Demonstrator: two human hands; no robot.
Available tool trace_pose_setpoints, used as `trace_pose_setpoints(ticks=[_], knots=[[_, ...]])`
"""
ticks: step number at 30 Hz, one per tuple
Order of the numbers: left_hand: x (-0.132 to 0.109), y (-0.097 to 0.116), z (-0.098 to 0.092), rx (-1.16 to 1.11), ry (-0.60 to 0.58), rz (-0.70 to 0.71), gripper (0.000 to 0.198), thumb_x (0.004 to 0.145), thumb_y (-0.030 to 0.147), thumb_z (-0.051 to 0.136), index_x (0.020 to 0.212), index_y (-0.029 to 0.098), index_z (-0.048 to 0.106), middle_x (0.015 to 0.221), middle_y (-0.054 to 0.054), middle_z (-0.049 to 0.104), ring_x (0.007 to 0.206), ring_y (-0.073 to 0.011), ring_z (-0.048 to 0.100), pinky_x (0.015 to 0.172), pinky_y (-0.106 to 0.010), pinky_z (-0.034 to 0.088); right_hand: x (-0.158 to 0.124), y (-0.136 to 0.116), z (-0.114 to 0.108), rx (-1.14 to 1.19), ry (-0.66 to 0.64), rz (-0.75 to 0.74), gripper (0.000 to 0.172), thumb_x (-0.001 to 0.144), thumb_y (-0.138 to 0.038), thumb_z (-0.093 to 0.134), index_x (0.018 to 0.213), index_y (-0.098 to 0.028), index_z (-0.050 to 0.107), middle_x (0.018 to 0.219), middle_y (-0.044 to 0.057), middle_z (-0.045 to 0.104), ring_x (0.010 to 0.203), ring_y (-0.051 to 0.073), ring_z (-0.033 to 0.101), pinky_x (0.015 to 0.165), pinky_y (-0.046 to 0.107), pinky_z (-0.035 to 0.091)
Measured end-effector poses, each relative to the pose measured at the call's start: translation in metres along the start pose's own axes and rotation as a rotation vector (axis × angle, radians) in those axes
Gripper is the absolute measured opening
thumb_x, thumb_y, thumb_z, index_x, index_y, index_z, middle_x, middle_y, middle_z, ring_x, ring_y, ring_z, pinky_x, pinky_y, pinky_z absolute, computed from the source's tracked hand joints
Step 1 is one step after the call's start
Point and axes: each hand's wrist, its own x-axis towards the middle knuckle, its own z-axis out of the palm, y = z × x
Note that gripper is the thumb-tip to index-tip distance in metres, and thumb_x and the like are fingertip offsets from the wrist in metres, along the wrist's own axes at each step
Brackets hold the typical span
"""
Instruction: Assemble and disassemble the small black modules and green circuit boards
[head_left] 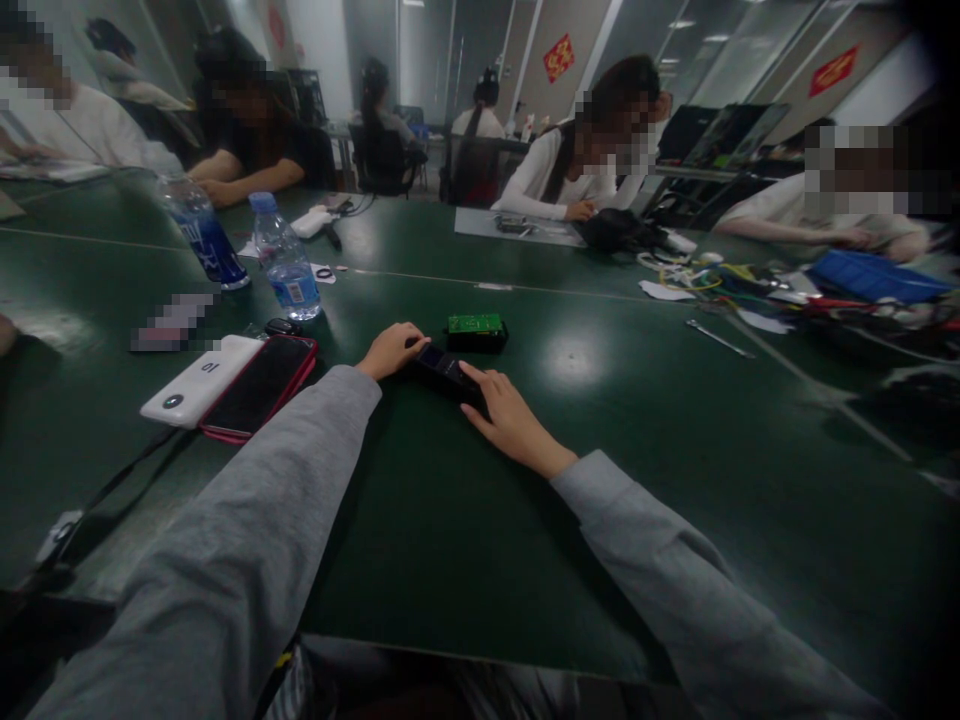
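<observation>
A long black device point(442, 370) lies flat on the dark green table point(675, 420) in front of me. My left hand point(390, 350) grips its far left end with curled fingers. My right hand point(504, 415) rests on its near right end, fingers closed over it. Just beyond the device sits a small black box with a green circuit board point(476, 331) on top, apart from both hands. Both my arms wear grey sleeves.
To my left lie a phone in a red case point(259, 385) and a white power bank point(199, 380), with two water bottles point(283, 258) behind. A screwdriver point(718, 339), wires and a blue tray point(874, 277) sit at the right. Several people sit around the table's far side.
</observation>
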Motion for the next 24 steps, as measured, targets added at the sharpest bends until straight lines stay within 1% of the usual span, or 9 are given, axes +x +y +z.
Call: trace_pose_setpoints(ticks=[8, 14, 24], knots=[[0.0003, 0.0004, 0.0001, 0.000, 0.003, 0.009, 0.038, 0.096, 0.043, 0.042, 0.096, 0.017, 0.071, 0.105, -0.008, 0.068, 0.097, -0.0207, 0.060, 0.090, -0.036, 0.046, 0.0001, -0.0019, -0.0008, -0.005, 0.001, 0.007, 0.065, 0.095, -0.035, 0.047, 0.152, -0.029, 0.018, 0.123, 0.010, 0.049, 0.107, 0.028, 0.051, 0.092, 0.051, 0.049], [0.0008, 0.0006, -0.0002, -0.006, 0.014, 0.026, 0.037, 0.095, 0.041, 0.044, 0.095, 0.017, 0.071, 0.104, -0.009, 0.068, 0.096, -0.0206, 0.060, 0.089, -0.035, 0.046, 0.0004, -0.0021, -0.0004, -0.029, 0.011, -0.010, 0.063, 0.095, -0.035, 0.046, 0.152, -0.027, 0.019, 0.123, 0.011, 0.050, 0.107, 0.028, 0.050, 0.093, 0.050, 0.048], [0.0005, 0.0003, 0.0002, 0.003, 0.013, 0.011, 0.036, 0.095, 0.040, 0.044, 0.096, 0.017, 0.071, 0.105, -0.008, 0.068, 0.097, -0.0207, 0.060, 0.090, -0.036, 0.046, 0.0003, -0.0014, 0.0003, -0.033, 0.015, -0.021, 0.064, 0.095, -0.034, 0.047, 0.152, -0.026, 0.019, 0.123, 0.012, 0.050, 0.106, 0.028, 0.050, 0.093, 0.049, 0.047]])
